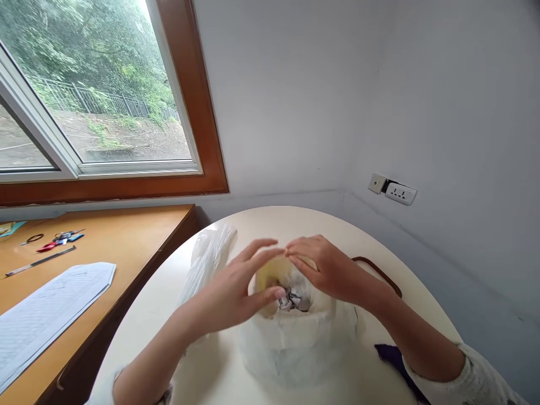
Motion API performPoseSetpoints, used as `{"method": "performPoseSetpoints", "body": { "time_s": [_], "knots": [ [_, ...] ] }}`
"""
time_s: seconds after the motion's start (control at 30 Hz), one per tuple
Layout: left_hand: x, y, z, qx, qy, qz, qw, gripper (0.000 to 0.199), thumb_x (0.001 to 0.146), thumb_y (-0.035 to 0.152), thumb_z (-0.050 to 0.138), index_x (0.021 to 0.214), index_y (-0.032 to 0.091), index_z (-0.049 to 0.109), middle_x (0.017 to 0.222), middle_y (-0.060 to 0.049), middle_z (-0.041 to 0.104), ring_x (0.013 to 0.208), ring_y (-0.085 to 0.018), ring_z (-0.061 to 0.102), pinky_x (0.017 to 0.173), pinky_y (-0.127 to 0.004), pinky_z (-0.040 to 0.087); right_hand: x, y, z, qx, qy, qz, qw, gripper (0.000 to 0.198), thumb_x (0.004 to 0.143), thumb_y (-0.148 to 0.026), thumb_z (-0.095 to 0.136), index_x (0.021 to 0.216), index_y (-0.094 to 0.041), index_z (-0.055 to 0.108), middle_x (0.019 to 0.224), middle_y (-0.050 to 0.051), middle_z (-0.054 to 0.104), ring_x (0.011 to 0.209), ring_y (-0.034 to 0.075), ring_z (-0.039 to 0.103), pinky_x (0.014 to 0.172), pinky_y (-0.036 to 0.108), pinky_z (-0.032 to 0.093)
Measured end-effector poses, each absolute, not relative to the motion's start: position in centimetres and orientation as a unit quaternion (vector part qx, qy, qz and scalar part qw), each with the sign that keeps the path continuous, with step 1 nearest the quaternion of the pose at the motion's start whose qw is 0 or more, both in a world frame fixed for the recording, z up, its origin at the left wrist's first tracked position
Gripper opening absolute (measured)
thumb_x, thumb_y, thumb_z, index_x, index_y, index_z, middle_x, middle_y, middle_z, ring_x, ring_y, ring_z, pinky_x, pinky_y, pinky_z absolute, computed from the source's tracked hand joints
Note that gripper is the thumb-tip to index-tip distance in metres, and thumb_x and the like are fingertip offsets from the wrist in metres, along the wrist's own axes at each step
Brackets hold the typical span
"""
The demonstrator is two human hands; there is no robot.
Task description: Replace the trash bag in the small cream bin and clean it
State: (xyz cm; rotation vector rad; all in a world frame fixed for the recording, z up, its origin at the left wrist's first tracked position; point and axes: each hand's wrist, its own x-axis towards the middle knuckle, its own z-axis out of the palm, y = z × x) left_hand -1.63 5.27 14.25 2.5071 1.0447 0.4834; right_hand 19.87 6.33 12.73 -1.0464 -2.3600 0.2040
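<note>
**Left hand (pixel 232 291) and right hand (pixel 327 267) arch over a plastic-lined container (pixel 291 340)**

The container stands upright near the middle of a round white table (pixel 141 323), its pale plastic covering the outside. Light-coloured crumpled pieces (pixel 295 301) with dark marks lie inside it.

The left hand's grip is spread: the thumb reaches over the opening, well apart from the fingers, which extend across toward the far rim. The right hand curves over the far right side of the opening, its fingers close together and their tips just beside the left fingertips. Whether the right grip pinches any plastic, I cannot tell.

A loose clear plastic bag (pixel 208 256) lies to the left, partly behind the left forearm. Beyond the right forearm is a thin, curved brown strip (pixel 383 274); dark purple material (pixel 390 355) shows beside that arm. Papers (pixel 50 315) rest on a wooden table (pixel 139 225) at far left.
</note>
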Motion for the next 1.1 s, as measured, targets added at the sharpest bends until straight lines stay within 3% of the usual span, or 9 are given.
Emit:
{"method": "performPoseSetpoints", "body": {
  "time_s": [0.07, 0.17, 0.4, 0.53, 0.67, 0.77, 0.87, 1.0, 1.1],
  "knots": [
    [-2.0, 5.9, 13.0, 0.876, 0.380, 0.192, 0.227, 0.076, 0.081, 0.054, 0.050, 0.142, 0.029, 0.011, 0.147, -0.013, 0.019, 0.127, -0.028, 0.036, 0.097, -0.043, 0.040, 20.0, 7.0, 12.0, -0.411, -0.844, 0.141, 0.314, 0.032, 0.093, -0.031, 0.035, 0.114, -0.020, 0.056, 0.125, 0.008, 0.054, 0.118, 0.019, 0.046, 0.098, 0.038, 0.033],
    [-2.0, 6.5, 10.8, 0.864, 0.354, 0.204, 0.293, 0.098, 0.070, 0.067, 0.052, 0.142, 0.030, -0.003, 0.151, -0.011, 0.001, 0.137, -0.033, 0.010, 0.104, -0.050, 0.031, 20.3, 8.0, 10.3, -0.422, -0.791, 0.283, 0.340, 0.041, 0.093, -0.042, 0.030, 0.120, -0.021, 0.053, 0.133, 0.007, 0.047, 0.125, 0.018, 0.039, 0.102, 0.038, 0.031],
    [-1.9, 6.4, 6.8, 0.782, 0.331, 0.324, 0.417, 0.117, 0.053, 0.079, 0.051, 0.142, 0.028, -0.006, 0.151, -0.014, -0.004, 0.137, -0.035, 0.006, 0.105, -0.051, 0.028, 20.4, 7.7, 7.4, -0.451, -0.601, 0.482, 0.451, 0.053, 0.090, -0.054, 0.026, 0.116, -0.021, 0.057, 0.123, 0.007, 0.056, 0.111, 0.020, 0.051, 0.094, 0.035, 0.039],
    [-1.7, 5.7, 5.3, 0.734, 0.317, 0.355, 0.484, 0.129, 0.045, 0.076, 0.061, 0.139, 0.033, -0.016, 0.151, -0.013, -0.007, 0.136, -0.038, 0.010, 0.103, -0.053, 0.029, 20.0, 7.4, 6.3, -0.429, -0.519, 0.562, 0.480, 0.058, 0.085, -0.061, 0.030, 0.118, -0.020, 0.056, 0.111, 0.007, 0.061, 0.098, 0.021, 0.058, 0.084, 0.034, 0.045],
    [-1.9, 4.9, 3.9, 0.698, 0.327, 0.346, 0.535, 0.128, 0.053, 0.065, 0.069, 0.135, 0.036, -0.024, 0.151, -0.012, 0.004, 0.134, -0.037, 0.021, 0.105, -0.052, 0.027, 21.1, 7.6, 5.1, -0.460, -0.543, 0.487, 0.505, 0.051, 0.087, -0.056, 0.030, 0.112, -0.022, 0.059, 0.112, 0.005, 0.060, 0.104, 0.019, 0.054, 0.087, 0.030, 0.041],
    [-2.5, 4.7, 2.8, 0.695, 0.359, 0.319, 0.536, 0.125, 0.058, 0.054, 0.073, 0.134, 0.039, -0.025, 0.151, -0.010, 0.003, 0.134, -0.036, 0.022, 0.104, -0.052, 0.029, 23.8, 7.9, 4.1, -0.568, -0.610, 0.340, 0.435, 0.043, 0.090, -0.047, 0.028, 0.103, -0.020, 0.059, 0.100, 0.005, 0.063, 0.093, 0.016, 0.057, 0.081, 0.028, 0.042],
    [-3.4, 4.7, 2.0, 0.709, 0.371, 0.305, 0.516, 0.120, 0.060, 0.055, 0.072, 0.136, 0.040, -0.019, 0.151, -0.008, -0.002, 0.135, -0.037, 0.018, 0.104, -0.053, 0.029, 27.4, 7.8, 2.9, -0.708, -0.652, 0.167, 0.214, 0.035, 0.090, -0.037, 0.028, 0.096, -0.020, 0.058, 0.100, 0.005, 0.062, 0.089, 0.015, 0.056, 0.075, 0.026, 0.040],
    [-4.4, 5.2, 2.1, 0.738, 0.355, 0.349, 0.457, 0.115, 0.055, 0.068, 0.064, 0.139, 0.039, -0.009, 0.152, -0.006, -0.003, 0.138, -0.035, 0.001, 0.110, -0.054, 0.013, 30.2, 7.3, 1.1, -0.751, -0.633, 0.157, 0.104, 0.027, 0.081, -0.039, 0.048, 0.088, -0.016, 0.059, 0.098, 0.011, 0.061, 0.086, 0.022, 0.057, 0.064, 0.029, 0.038],
    [-4.7, 5.5, 3.7, 0.740, 0.325, 0.401, 0.431, 0.097, 0.065, 0.068, 0.056, 0.140, 0.038, 0.002, 0.150, -0.007, 0.006, 0.137, -0.032, 0.009, 0.112, -0.052, 0.010, 30.5, 7.0, 0.1, -0.752, -0.637, 0.162, 0.050, 0.020, 0.077, -0.036, 0.053, 0.083, -0.017, 0.057, 0.087, 0.008, 0.063, 0.078, 0.022, 0.058, 0.057, 0.027, 0.034]
  ]
}}
